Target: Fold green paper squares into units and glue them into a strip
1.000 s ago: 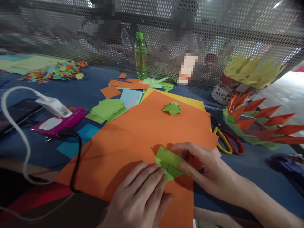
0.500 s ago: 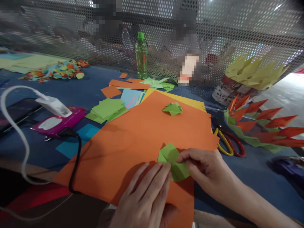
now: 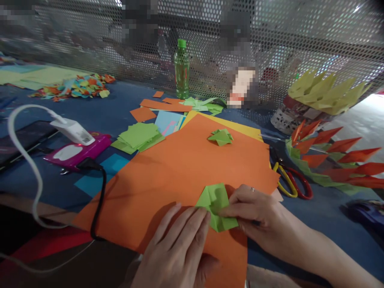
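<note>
A creased square of green paper (image 3: 218, 200) lies partly folded on a large orange sheet (image 3: 168, 172). My left hand (image 3: 177, 244) rests flat with its fingers stretched out, the tips pressing the paper's left edge. On the other side, my right hand (image 3: 258, 212) pinches the paper's right part between thumb and forefinger; a ring shows on one finger. Farther up the orange sheet sits a small folded green paper piece (image 3: 221, 137). A stack of green paper squares (image 3: 138, 137) lies to the left, overlapping the sheet's edge.
Scissors (image 3: 288, 182) with yellow and red handles lie at right, near an orange-and-green folded paper ring (image 3: 336, 156). A green bottle (image 3: 181, 72) stands by the perforated metal screen (image 3: 204, 44). At left are a pink power strip (image 3: 78, 152) with a white charger, and paper scraps (image 3: 81, 86).
The green paper has turned slightly between my hands. My right fingers have moved left and lower, onto its middle right. My left hand has shifted slightly left. The view has drifted a little.
</note>
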Demonstrator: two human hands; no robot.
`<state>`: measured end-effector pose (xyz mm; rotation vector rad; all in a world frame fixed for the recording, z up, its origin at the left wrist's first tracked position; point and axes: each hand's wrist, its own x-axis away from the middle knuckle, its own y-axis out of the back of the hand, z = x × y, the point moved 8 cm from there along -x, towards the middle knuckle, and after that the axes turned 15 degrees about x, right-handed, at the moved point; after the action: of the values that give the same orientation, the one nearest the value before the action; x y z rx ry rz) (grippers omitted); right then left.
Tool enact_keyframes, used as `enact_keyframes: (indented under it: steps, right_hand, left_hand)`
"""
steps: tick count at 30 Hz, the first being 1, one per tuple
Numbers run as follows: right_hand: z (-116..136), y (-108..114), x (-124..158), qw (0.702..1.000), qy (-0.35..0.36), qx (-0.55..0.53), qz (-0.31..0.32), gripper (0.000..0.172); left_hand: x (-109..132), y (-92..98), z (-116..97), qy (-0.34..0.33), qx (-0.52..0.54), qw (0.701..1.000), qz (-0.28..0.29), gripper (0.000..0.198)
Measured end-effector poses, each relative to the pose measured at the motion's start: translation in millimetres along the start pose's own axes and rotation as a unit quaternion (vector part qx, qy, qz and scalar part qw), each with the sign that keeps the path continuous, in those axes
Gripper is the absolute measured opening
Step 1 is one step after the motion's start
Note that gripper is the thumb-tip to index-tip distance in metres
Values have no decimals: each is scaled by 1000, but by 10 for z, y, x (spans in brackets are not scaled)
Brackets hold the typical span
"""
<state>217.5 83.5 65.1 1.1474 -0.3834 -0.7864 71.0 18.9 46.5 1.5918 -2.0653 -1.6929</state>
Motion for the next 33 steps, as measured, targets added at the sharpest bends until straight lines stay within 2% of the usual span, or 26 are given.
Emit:
enact_keyframes:
  steps: [3, 6, 8, 12, 19, 22, 25, 28, 33]
  right_hand:
    - [65, -10, -9, 1000, 22, 1, 16, 23]
    - [109, -23, -16, 999, 30, -3, 39, 13]
    - [95, -22, -22, 999, 23, -10, 45, 10]
    - [-2, -17, -37, 998, -14, -26, 51, 26]
    - [-7, -21, -75, 996, -4, -55, 68, 8]
    - [-30, -38, -85, 996, -13, -60, 59, 12]
    - [-85, -88, -81, 996, -46, -64, 46, 13]
    - [-118, -136, -67, 994, -86, -65, 31, 11]
    - [-66, -143, -66, 994, -107, -32, -4, 13]
  left_hand:
    - [51, 13, 3, -6, 1, 1000, -15, 41]
    - [87, -66, -2, -34, -30, 998, 41, 39]
    - [93, -72, 17, -41, -40, 997, 52, 39]
    - [90, -65, 34, -58, -34, 996, 62, 41]
    - [140, -36, 27, -76, -48, 994, 70, 37]
    - [162, -57, 35, -73, -47, 993, 74, 38]
    - [158, -73, 51, -66, -24, 996, 56, 35]
    - [152, -114, 32, -86, -16, 995, 50, 32]
    - [160, -99, 42, -78, -8, 996, 38, 32]
